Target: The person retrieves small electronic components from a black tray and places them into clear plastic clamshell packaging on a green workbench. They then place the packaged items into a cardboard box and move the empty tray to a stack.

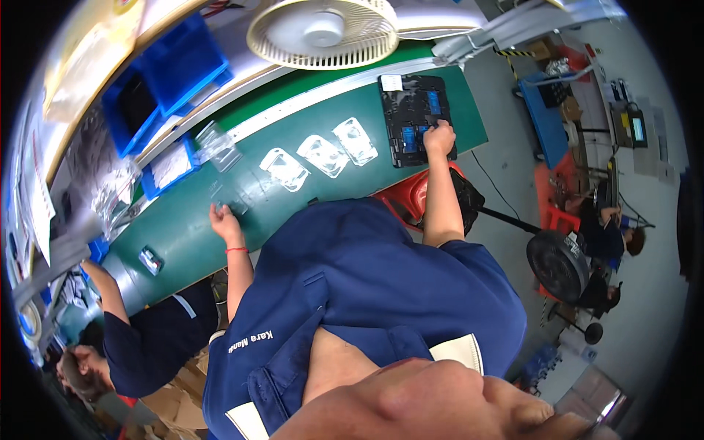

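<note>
Over the green bench, my left hand has its fingers curled at the edge of a blurred clear plastic shell and seems to pinch it. Three clear plastic shells lie in a slanting row between my hands: one nearer the left, one in the middle, one toward the right. My right hand reaches onto a black tray holding blue pieces. Its fingers are closed at the tray's right side; what they hold is hidden.
A stack of clear plastic sits beside a blue bin. A fan stands behind the bench. At the left, a co-worker's arm reaches the bench near a small packaged item. A red stool stands below the tray.
</note>
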`<action>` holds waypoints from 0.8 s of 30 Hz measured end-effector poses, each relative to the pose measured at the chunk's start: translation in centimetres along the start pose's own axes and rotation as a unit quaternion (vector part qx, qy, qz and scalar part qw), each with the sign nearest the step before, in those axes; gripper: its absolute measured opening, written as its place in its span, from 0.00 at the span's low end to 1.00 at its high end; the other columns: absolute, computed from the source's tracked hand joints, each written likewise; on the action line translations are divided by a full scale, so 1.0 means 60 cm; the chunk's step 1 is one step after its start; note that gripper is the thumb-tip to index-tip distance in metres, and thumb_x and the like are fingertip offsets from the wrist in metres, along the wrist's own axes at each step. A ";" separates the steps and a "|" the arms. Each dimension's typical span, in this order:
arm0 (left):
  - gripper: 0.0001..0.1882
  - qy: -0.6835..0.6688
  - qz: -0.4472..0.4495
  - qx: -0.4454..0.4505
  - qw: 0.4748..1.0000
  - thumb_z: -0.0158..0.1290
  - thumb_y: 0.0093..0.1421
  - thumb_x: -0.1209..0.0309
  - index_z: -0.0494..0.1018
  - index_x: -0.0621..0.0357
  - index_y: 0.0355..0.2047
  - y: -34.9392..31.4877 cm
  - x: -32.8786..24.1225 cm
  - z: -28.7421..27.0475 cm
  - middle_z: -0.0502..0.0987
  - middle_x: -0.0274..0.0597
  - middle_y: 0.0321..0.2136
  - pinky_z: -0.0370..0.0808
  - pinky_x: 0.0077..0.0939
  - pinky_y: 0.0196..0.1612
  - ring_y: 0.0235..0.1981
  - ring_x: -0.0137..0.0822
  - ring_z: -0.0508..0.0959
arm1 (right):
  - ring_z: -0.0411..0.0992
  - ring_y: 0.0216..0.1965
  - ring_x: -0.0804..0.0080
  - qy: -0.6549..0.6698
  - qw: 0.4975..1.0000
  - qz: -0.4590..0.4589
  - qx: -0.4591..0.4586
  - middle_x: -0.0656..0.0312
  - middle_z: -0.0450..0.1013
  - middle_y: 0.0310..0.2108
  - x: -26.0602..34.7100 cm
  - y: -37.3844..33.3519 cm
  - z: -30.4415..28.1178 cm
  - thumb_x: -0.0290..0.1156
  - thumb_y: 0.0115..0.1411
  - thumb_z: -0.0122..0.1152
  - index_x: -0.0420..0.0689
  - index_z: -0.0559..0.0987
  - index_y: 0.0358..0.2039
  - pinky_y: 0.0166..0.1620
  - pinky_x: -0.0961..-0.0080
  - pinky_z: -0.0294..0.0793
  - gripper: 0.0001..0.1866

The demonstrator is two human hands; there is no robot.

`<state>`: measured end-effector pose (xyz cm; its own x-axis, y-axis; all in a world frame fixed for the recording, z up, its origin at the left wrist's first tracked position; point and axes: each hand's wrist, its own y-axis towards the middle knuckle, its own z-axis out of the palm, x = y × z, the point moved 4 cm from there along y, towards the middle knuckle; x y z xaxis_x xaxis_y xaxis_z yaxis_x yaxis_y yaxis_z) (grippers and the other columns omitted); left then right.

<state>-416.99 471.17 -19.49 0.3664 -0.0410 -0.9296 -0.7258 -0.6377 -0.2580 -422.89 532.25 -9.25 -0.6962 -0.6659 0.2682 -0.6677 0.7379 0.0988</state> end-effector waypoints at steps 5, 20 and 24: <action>0.25 0.158 0.023 0.001 0.987 0.56 0.52 0.74 0.65 0.65 0.51 -0.017 0.020 0.025 0.68 0.40 0.34 0.68 0.21 0.35 0.30 0.26 0.68 | 0.62 0.50 0.56 -0.082 0.985 0.119 0.092 0.54 0.66 0.48 -0.055 0.026 0.008 0.44 0.51 0.59 0.45 0.75 0.42 0.50 0.62 0.64 0.21; 0.30 0.395 0.010 -0.091 0.914 0.60 0.46 0.65 0.66 0.50 0.51 -0.091 -0.073 0.011 0.62 0.51 0.49 0.62 0.41 0.53 0.49 0.50 0.66 | 0.76 0.34 0.59 0.175 0.981 0.041 0.070 0.51 0.76 0.29 -0.086 0.058 0.051 0.39 0.38 0.72 0.38 0.79 0.31 0.41 0.71 0.72 0.21; 0.29 0.351 -0.028 -0.075 0.933 0.60 0.46 0.66 0.66 0.51 0.51 -0.088 -0.039 0.009 0.62 0.53 0.49 0.62 0.39 0.53 0.48 0.50 0.66 | 0.72 0.42 0.56 0.056 0.983 0.058 0.165 0.48 0.73 0.39 -0.019 0.016 0.031 0.41 0.38 0.72 0.40 0.78 0.38 0.47 0.65 0.70 0.27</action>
<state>-414.29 475.04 -16.10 0.7309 -0.4646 -0.4999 -0.6235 -0.7524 -0.2124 -423.22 533.50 -11.26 -0.7513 -0.5493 0.3658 -0.6477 0.7200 -0.2492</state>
